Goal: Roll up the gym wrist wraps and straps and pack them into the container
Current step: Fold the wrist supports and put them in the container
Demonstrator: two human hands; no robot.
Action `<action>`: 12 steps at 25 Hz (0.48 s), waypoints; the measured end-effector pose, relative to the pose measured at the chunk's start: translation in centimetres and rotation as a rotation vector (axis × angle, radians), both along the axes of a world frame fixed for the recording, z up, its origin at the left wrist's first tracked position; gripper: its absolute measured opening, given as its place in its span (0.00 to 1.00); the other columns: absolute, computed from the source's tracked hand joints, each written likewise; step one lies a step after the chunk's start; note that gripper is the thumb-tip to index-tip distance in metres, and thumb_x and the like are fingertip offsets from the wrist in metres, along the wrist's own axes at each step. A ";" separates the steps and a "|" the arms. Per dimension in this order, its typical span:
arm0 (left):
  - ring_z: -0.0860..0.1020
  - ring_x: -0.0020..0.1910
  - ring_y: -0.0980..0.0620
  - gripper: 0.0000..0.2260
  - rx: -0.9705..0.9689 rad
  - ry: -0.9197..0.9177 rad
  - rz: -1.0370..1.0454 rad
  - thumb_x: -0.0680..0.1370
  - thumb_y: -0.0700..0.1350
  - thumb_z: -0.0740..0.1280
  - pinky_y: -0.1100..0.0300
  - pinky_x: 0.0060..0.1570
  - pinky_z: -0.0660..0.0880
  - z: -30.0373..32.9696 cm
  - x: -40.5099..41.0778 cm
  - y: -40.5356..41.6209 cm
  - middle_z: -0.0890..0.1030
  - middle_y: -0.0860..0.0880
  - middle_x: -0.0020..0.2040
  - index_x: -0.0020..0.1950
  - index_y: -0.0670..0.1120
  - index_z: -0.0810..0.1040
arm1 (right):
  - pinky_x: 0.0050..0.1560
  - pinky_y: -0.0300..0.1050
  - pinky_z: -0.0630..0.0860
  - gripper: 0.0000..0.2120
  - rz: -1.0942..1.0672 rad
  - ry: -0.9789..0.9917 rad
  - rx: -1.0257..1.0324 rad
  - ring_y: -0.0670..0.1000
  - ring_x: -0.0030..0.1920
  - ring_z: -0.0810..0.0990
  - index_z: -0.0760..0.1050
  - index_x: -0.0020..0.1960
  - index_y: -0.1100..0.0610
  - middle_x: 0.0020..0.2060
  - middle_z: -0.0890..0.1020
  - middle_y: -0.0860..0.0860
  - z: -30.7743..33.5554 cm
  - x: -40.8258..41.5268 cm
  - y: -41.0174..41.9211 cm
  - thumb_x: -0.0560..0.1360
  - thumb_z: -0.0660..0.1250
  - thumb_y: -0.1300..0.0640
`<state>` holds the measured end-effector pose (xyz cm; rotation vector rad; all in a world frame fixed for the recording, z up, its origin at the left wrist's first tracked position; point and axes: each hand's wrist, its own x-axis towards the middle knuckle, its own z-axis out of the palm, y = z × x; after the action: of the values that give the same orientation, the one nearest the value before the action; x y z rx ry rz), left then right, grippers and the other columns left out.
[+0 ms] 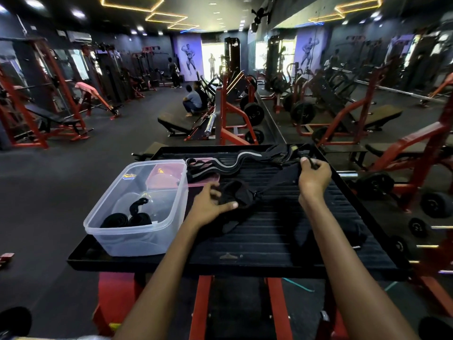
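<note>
Left hand gripping strap — beside container

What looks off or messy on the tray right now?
Nothing damaged or spilled. The striped wraps lie unrolled and tangled at the tray's far edge, draped over the pink lid. The left hand holds a black strap whose thin tail the right hand pulls taut. The container holds rolled straps.

dim gym, doorway glare, perhaps soft, warped edges
</note>
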<state>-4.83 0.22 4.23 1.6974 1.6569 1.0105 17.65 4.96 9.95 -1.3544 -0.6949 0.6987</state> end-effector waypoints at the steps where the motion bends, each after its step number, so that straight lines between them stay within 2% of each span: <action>1: 0.76 0.53 0.53 0.34 -0.032 -0.005 -0.030 0.58 0.56 0.79 0.62 0.55 0.72 -1.0 0.1 -0.2 0.77 0.52 0.55 0.60 0.52 0.70 | 0.45 0.42 0.72 0.08 0.037 0.133 0.033 0.50 0.46 0.76 0.74 0.51 0.60 0.46 0.78 0.53 -0.1 0.2 0.1 0.76 0.67 0.56; 3: 0.75 0.56 0.56 0.33 -0.036 0.161 -0.054 0.59 0.60 0.77 0.55 0.60 0.70 -2.6 0.7 -0.5 0.77 0.56 0.57 0.59 0.55 0.69 | 0.44 0.40 0.74 0.07 0.134 0.272 0.030 0.50 0.44 0.77 0.76 0.48 0.59 0.43 0.79 0.53 -0.9 -0.1 0.0 0.74 0.70 0.56; 4: 0.75 0.56 0.56 0.31 0.005 0.225 -0.022 0.60 0.60 0.77 0.53 0.61 0.69 -2.9 1.1 -0.5 0.77 0.57 0.57 0.58 0.56 0.69 | 0.43 0.40 0.74 0.06 0.177 0.251 -0.011 0.50 0.42 0.77 0.76 0.46 0.59 0.41 0.79 0.52 -1.4 -0.4 -0.1 0.73 0.70 0.58; 7: 0.76 0.57 0.56 0.28 0.103 0.257 0.051 0.65 0.57 0.74 0.52 0.59 0.68 -2.9 1.8 -0.4 0.78 0.56 0.56 0.61 0.59 0.67 | 0.46 0.43 0.73 0.07 0.252 0.001 -0.143 0.50 0.42 0.75 0.78 0.52 0.60 0.43 0.79 0.52 -3.0 -0.9 0.0 0.74 0.69 0.60; 10: 0.73 0.61 0.50 0.32 0.188 0.526 0.054 0.73 0.49 0.66 0.52 0.57 0.68 -3.8 1.9 -0.8 0.72 0.52 0.64 0.73 0.62 0.57 | 0.44 0.43 0.69 0.06 0.094 -0.194 -0.111 0.51 0.44 0.75 0.77 0.52 0.60 0.44 0.78 0.53 -1.9 -0.2 0.5 0.77 0.64 0.59; 12: 0.71 0.60 0.46 0.36 0.248 0.703 -0.005 0.74 0.38 0.61 0.51 0.56 0.69 -4.1 1.8 -0.8 0.67 0.51 0.69 0.75 0.63 0.51 | 0.44 0.43 0.68 0.03 -0.003 -0.212 -0.102 0.52 0.45 0.75 0.73 0.49 0.58 0.45 0.76 0.53 -0.4 0.7 1.2 0.78 0.62 0.59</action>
<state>-3.06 -0.54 0.11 2.4111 1.9948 0.6652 18.31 6.16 9.57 -1.5374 -0.8345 0.5996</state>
